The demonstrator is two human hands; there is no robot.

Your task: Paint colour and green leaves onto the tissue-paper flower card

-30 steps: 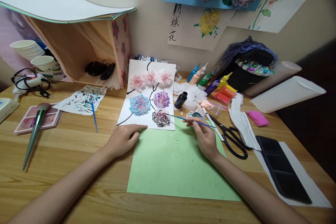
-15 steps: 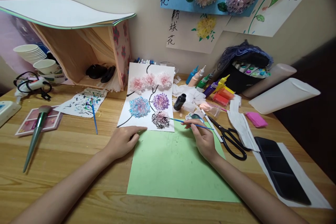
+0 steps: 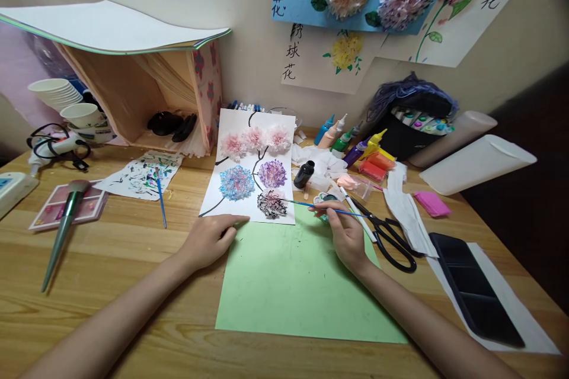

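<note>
My right hand (image 3: 347,237) pinches a thin blue paintbrush (image 3: 340,209), its tip against the black-edged pale pink flower (image 3: 272,204) at the lower right of the white sheet (image 3: 242,216). Stretched out along the sheet's bottom edge is the index finger of my left hand (image 3: 211,240), which holds nothing; its thumb lies apart. Blue, purple and pink raised paper flowers and black painted branches cover the rest of the sheet. Beneath its lower part lies a green sheet (image 3: 302,290). An uncapped black bottle (image 3: 304,174) stands just right of the picture.
Right of my right hand lie black-handled scissors (image 3: 393,240), white tissue strips (image 3: 404,207) and a black tray (image 3: 478,290). Paint bottles (image 3: 342,139) stand behind. To the left are a large makeup brush (image 3: 66,228), another blue paintbrush (image 3: 160,198) and a wooden box (image 3: 133,95).
The paintbrush tip has shifted slightly left, further onto the black-edged flower, with my right hand. My left hand stays at the sheet's edge. The whole view has tilted a little.
</note>
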